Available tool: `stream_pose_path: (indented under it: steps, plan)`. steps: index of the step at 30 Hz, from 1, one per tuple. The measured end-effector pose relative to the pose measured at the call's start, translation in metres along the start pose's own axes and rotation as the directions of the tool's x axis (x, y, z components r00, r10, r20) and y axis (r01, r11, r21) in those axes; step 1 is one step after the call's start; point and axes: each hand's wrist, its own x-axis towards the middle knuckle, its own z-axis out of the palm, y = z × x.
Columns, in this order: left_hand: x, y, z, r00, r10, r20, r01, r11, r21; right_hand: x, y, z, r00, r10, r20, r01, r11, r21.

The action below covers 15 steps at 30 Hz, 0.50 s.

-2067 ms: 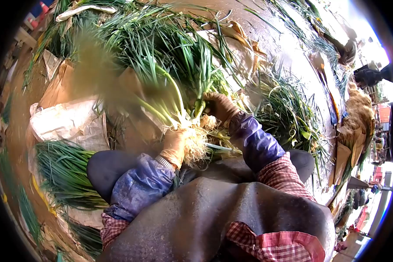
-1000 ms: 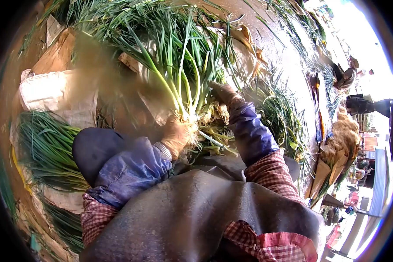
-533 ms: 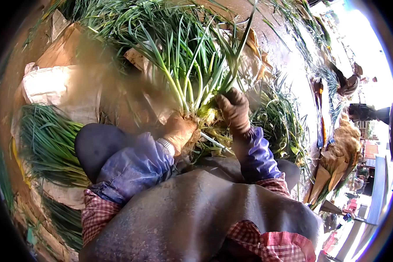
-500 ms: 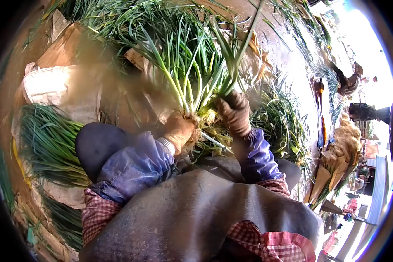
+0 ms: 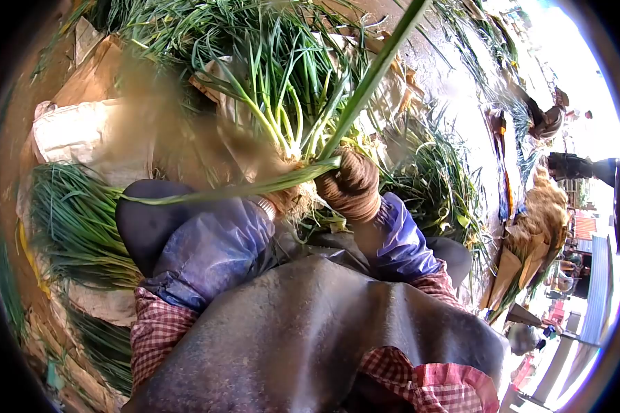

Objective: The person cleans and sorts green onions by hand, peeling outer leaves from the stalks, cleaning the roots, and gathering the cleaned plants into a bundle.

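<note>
A clump of spring onions (image 5: pixel 288 122) stands leaves-up in front of my lap, its pale stems fanning out. My gloved left hand (image 5: pixel 281 170) is closed around the base, partly covered by a leaf and a lens smudge. Stringy roots (image 5: pixel 300 201) hang below it. Right beside it, my gloved right hand (image 5: pixel 351 184) is a fist with the back of the fingers facing me. From that fist one long green leaf (image 5: pixel 375 79) rises to the upper right, and another leaf (image 5: pixel 234 191) stretches left across my left wrist.
A heap of green onion leaves (image 5: pixel 186 41) lies ahead, with a sorted bundle (image 5: pixel 76 224) at my left and loose trimmings (image 5: pixel 441 182) at my right. Brown sacking (image 5: pixel 76 134) covers ground at left. Other people's legs (image 5: pixel 579 168) show at far right.
My right hand has turned over and come slightly closer to me and to the left. The leaves in it now spread long to the left and upper right. My left hand stays at the clump's base.
</note>
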Motion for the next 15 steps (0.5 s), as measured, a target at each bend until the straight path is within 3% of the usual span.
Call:
stream_pose_path:
  steps: [4,7,8,10,15]
  plan:
    - [0.007,0.014,-0.012,0.984,-0.149,0.095,0.163,0.973,-0.162,0.02,-0.009,-0.013,0.997,-0.077,0.028,0.076,0.997,0.019]
    - [0.011,0.029,-0.024,0.943,-0.277,0.186,0.324,0.895,-0.308,0.036,-0.029,-0.018,0.98,-0.114,0.166,0.051,0.937,0.346]
    - [0.01,0.033,-0.027,0.925,-0.311,0.217,0.371,0.862,-0.345,0.036,-0.031,-0.013,0.968,-0.162,0.193,0.099,0.949,0.301]
    - [0.01,0.041,-0.033,0.896,-0.353,0.267,0.437,0.803,-0.405,0.037,-0.031,-0.018,0.938,-0.244,0.248,0.117,0.892,0.437]
    - [0.004,0.049,-0.037,0.842,-0.414,0.345,0.535,0.719,-0.443,0.041,-0.041,-0.036,0.911,-0.196,0.363,0.014,0.894,0.448]
